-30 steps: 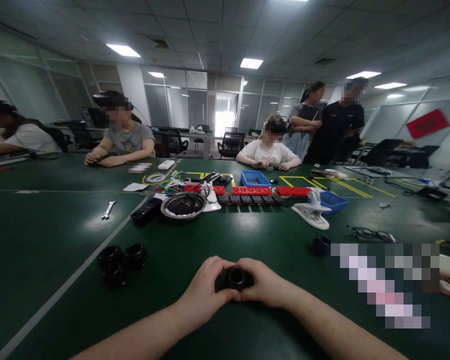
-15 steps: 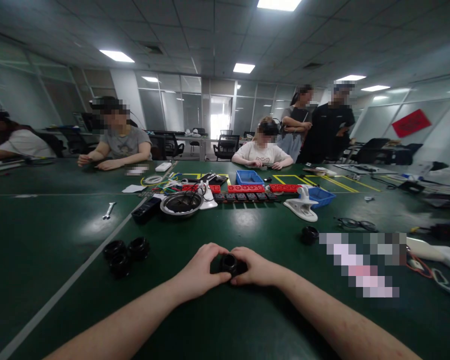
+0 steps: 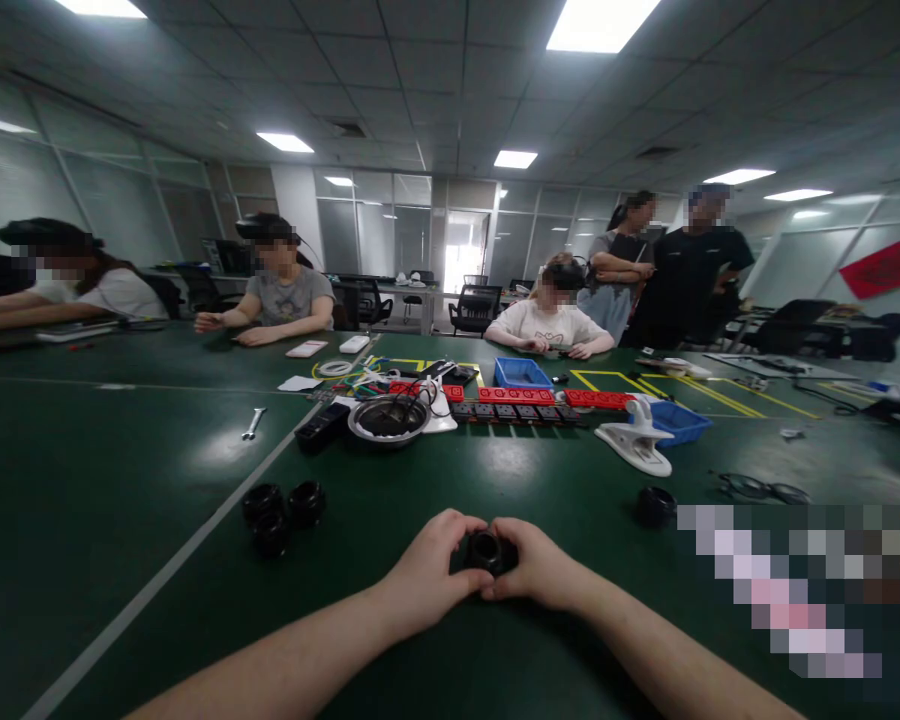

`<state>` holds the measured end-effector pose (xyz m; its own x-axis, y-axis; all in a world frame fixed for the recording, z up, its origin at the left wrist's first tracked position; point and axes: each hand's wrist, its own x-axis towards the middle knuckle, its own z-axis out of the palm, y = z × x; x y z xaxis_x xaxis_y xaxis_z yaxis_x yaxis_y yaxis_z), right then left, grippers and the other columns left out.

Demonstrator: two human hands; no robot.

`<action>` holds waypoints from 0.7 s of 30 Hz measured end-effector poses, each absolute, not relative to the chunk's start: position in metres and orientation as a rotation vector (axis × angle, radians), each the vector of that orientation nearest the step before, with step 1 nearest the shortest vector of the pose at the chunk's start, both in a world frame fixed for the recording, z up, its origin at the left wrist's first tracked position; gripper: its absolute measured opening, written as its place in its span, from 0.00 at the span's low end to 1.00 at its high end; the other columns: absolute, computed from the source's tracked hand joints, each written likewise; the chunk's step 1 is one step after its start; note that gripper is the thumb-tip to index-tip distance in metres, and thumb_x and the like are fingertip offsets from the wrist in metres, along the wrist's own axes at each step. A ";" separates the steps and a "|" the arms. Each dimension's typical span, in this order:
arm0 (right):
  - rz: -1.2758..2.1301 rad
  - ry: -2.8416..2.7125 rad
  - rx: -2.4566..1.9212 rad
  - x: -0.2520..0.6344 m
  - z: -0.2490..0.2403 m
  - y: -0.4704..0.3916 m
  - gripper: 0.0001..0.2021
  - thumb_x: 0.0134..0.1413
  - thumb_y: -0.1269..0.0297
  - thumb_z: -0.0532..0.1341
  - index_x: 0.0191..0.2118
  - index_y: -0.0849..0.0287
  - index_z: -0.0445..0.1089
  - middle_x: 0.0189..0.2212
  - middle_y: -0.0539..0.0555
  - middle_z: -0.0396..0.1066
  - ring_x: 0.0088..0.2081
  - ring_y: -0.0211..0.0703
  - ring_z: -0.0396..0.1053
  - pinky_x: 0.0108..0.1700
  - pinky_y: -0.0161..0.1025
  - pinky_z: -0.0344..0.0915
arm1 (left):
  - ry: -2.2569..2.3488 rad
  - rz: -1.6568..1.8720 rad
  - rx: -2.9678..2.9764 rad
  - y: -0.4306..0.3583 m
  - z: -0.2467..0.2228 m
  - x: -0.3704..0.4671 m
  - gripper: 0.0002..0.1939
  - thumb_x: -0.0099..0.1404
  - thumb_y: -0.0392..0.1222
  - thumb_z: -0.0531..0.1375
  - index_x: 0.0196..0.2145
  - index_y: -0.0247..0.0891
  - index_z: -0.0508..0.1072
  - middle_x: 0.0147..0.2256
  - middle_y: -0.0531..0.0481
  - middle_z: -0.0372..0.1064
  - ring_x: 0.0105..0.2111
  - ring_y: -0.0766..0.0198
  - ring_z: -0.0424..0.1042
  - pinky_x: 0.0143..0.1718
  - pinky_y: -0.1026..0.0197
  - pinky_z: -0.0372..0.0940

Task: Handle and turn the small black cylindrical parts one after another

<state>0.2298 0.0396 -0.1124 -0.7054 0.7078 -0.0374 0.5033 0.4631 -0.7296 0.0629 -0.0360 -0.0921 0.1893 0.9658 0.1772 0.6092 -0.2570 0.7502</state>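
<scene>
A black ring (image 3: 487,569) sits at the near middle of the scene, its hole facing up toward the viewer. The left hand (image 3: 429,562) grips it from the left and the right hand (image 3: 541,568) from the right, thumbs on the near side and fingers curled round the far side. Whether the ring rests on the green table (image 3: 390,660) or is slightly lifted cannot be told; a dark patch between it and the right palm is also unclear.

To handle it well, even pressure from both sides would probably serve best: the glossy wall looks slippery, and a lopsided squeeze could tip it. Thumbs low and clear of the hole should leave the opening visible; forearms resting on the table may help steadiness.

Further left, three similar rings (image 3: 268,534) cluster together; one more, the spare (image 3: 656,508), stands to the right. Farther off are a wrench (image 3: 253,424) on the left, a bowl (image 3: 390,443) near the middle, and a white clamp (image 3: 634,448) on the right.
</scene>
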 end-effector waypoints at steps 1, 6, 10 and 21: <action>0.950 -2.428 -1.100 0.226 -0.115 0.035 0.18 0.27 0.63 0.70 0.27 0.61 0.62 0.25 0.47 0.61 0.28 0.39 0.59 0.27 0.33 0.53 | 1.502 0.911 1.928 -0.036 -0.095 0.065 0.19 0.51 0.37 0.63 0.42 0.41 0.67 0.39 0.51 0.63 0.39 0.59 0.63 0.40 0.61 0.59; 0.370 -2.418 -1.241 0.213 -0.119 0.018 0.15 0.35 0.58 0.66 0.29 0.61 0.63 0.29 0.52 0.64 0.32 0.45 0.60 0.34 0.39 0.54 | 1.639 0.983 1.927 -0.035 -0.101 0.066 0.18 0.52 0.39 0.62 0.42 0.39 0.67 0.38 0.50 0.64 0.40 0.58 0.62 0.43 0.59 0.57; 0.677 -2.498 -1.004 0.222 -0.113 0.025 0.22 0.34 0.61 0.67 0.40 0.59 0.65 0.35 0.53 0.65 0.38 0.46 0.61 0.40 0.40 0.56 | 1.482 0.914 2.062 -0.035 -0.097 0.059 0.18 0.56 0.38 0.60 0.45 0.42 0.66 0.40 0.50 0.63 0.42 0.58 0.61 0.45 0.59 0.57; 1.110 -2.459 -0.945 0.233 -0.111 0.039 0.15 0.31 0.67 0.68 0.30 0.62 0.65 0.27 0.48 0.63 0.31 0.40 0.61 0.30 0.33 0.56 | 1.424 0.846 2.091 -0.037 -0.091 0.056 0.18 0.53 0.40 0.63 0.43 0.41 0.69 0.37 0.51 0.64 0.39 0.60 0.63 0.40 0.61 0.59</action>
<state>0.2328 0.0390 -0.1111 -0.7460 0.6658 -0.0111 0.4487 0.4903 -0.7472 0.0565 -0.0372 -0.0907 0.2712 0.9356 0.2260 0.6459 -0.3510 0.6779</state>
